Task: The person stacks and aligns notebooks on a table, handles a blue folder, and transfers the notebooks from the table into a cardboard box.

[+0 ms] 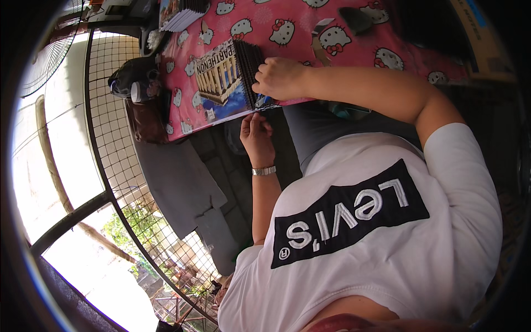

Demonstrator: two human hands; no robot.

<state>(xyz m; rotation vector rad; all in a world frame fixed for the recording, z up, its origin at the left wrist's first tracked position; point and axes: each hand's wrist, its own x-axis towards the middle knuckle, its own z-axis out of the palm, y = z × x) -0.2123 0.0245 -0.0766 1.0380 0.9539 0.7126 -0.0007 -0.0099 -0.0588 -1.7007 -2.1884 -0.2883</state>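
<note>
Your right hand point(279, 79) curls by the book point(217, 78), left hand point(258, 139) bent at its near edge; grips unclear. Likely stiff, slick-covered: hold opposite edges.

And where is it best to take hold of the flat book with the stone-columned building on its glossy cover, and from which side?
The book is probably best pinched at its pale near edge, coming from the near side: it lies flat, that edge runs along the rim of the pink patterned table, and the right hand crowds its dark right side.
</note>
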